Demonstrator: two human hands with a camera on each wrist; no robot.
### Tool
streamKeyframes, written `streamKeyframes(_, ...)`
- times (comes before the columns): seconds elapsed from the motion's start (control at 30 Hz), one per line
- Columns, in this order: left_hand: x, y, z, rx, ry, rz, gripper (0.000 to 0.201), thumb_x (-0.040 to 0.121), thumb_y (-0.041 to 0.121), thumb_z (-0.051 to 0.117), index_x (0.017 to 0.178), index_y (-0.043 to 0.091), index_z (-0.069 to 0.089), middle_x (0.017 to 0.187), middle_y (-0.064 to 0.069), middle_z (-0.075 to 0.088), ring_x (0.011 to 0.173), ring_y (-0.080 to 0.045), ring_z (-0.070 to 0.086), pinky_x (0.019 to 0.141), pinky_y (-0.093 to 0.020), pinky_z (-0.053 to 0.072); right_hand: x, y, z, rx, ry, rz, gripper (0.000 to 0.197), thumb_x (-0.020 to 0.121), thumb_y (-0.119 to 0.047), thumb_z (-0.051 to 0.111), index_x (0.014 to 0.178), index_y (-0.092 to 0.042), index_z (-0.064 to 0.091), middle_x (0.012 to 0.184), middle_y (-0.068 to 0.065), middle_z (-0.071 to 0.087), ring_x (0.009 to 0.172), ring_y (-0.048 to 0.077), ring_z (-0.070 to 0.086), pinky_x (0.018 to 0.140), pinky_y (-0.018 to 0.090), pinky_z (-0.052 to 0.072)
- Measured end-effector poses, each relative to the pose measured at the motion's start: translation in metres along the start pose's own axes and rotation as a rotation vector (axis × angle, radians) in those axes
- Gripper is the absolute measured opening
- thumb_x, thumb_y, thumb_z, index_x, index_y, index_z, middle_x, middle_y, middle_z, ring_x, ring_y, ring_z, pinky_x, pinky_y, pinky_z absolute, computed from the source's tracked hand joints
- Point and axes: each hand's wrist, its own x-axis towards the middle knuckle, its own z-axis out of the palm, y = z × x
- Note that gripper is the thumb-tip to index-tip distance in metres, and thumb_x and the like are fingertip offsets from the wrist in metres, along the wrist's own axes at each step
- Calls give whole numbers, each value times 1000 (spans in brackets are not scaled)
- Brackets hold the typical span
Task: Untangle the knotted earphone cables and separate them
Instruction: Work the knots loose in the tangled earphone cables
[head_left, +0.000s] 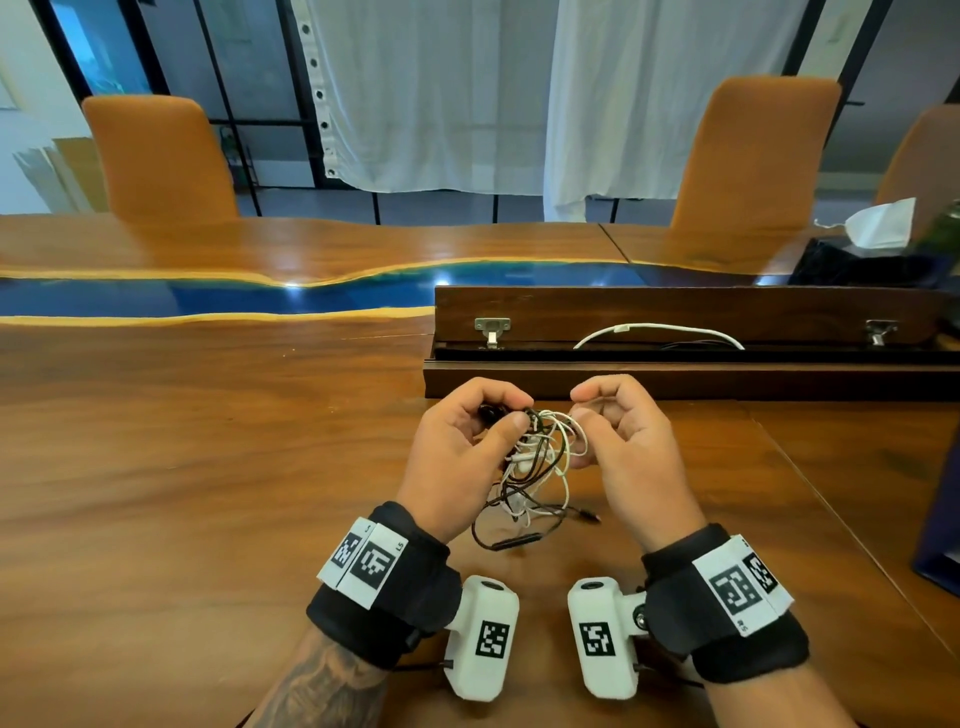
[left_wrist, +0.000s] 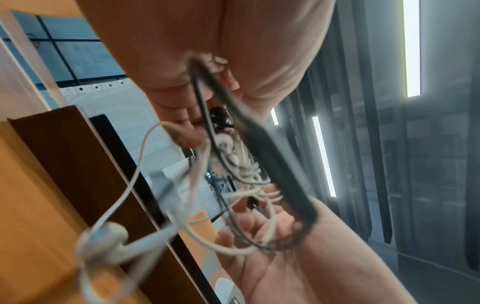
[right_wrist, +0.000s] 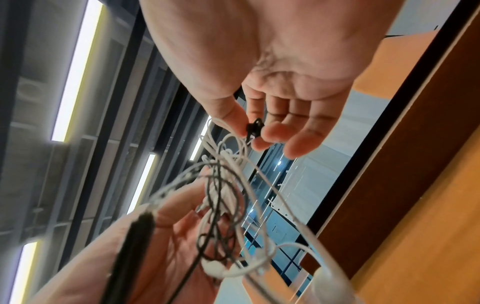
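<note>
The tangle mixes a white earphone cable (head_left: 569, 457) with a black earphone cable (head_left: 488, 525). The desk (head_left: 182, 467) is warm reddish-brown wood grain, crossed by a glossy blue band (head_left: 208, 299) edged in pale yellow. The 2 chairs (head_left: 161, 156) are orange. The wristbands (head_left: 410, 582) are black, carrying white tags with black square-code patterns. The curtains (head_left: 441, 93) are white. The long box (head_left: 675, 317) is dark brown.

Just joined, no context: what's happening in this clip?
A person is working on a tangle of black and white earphone cables, held up between both hands over the wooden table. The left hand grips the black side, the right hand pinches a strand near the top. The cables remain knotted together, with loose ends trailing on the table.
</note>
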Motion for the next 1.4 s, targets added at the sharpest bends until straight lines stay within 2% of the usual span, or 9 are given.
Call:
streamKeyframes(0.1, 2, -1, -2, 16, 27, 19, 19, 95, -1, 61, 99, 17, 66, 92, -1, 68, 72, 0, 61, 61, -15, 48, 1, 0, -1, 3, 5, 0, 12, 101, -15, 56, 103, -25, 63, 89, 3, 69, 82, 24, 66, 66, 31, 59)
streamKeyframes(0.23, 4, -4, -4, -31, 84, -10, 19, 97, -2, 57, 104, 14, 66, 94, -1, 67, 77, -8, 64, 62, -21, 52, -2, -3, 1, 52, -79, 5, 20, 104, -21, 54, 100, -20, 74, 84, -3, 68, 77, 15, 63, 68, 30, 58)
streamKeyframes(0.4, 4, -4, -6, -100, 100, -41, 19, 99, -1, 54, 110, 10, 65, 97, -4, 66, 80, -13, 66, 66, -31, 59, -1, -3, -2, 34, -150, -9, 26, 94, 0, 63, 106, -22, 71, 91, -2, 71, 86, 18, 68, 72, 31, 59)
streamKeyframes(0.57, 4, -5, -5, -111, 131, -70, 18, 99, 1, 54, 110, 11, 65, 96, -4, 68, 81, -16, 67, 68, -34, 59, -4, -8, 0, 54, -187, 12, 17, 98, -6, 59, 105, -17, 71, 75, 4, 70, 67, 17, 65, 62, 27, 55)
streamKeyframes(0.7, 3, -6, -1, -97, 119, -80, 18, 100, 1, 53, 110, 10, 65, 93, 0, 68, 79, -12, 66, 67, -29, 58, -5, -10, 0, 99, -152, 57, 29, 101, 0, 48, 97, -14, 74, 73, 4, 70, 65, 15, 64, 60, 26, 54)
streamKeyframes(0.9, 1, -6, 3, -89, 35, -116, 18, 98, 8, 59, 113, 15, 66, 100, 1, 68, 89, -12, 68, 74, -28, 58, -3, -6, 1, 20, -103, 10, 12, 99, -9, 59, 102, -17, 67, 89, 1, 72, 76, 14, 69, 63, 29, 57)
streamKeyframes(1.1, 1, -10, 3, -17, 39, -72, 19, 94, 2, 64, 106, 16, 70, 99, -3, 73, 90, -12, 68, 77, -24, 55, -2, -2, 2, 90, -38, 19, 36, 93, 6, 57, 115, -23, 55, 89, 7, 72, 76, 17, 71, 62, 23, 54)
streamKeyframes(1.27, 3, -10, -4, 35, 58, -49, 21, 96, 0, 61, 102, 19, 68, 96, -8, 72, 82, -15, 67, 68, -26, 55, 1, 1, 0, 32, 85, -50, 25, 82, -17, 57, 104, -27, 56, 89, 4, 69, 79, 20, 65, 72, 35, 53)
streamKeyframes(1.4, 5, -10, -8, 40, 59, -54, 22, 96, 1, 60, 101, 20, 69, 95, -10, 70, 75, -15, 62, 61, -28, 53, 4, -3, -6, 23, 185, -90, 22, 80, -16, 54, 98, -29, 53, 90, 2, 67, 79, 21, 64, 74, 43, 55)
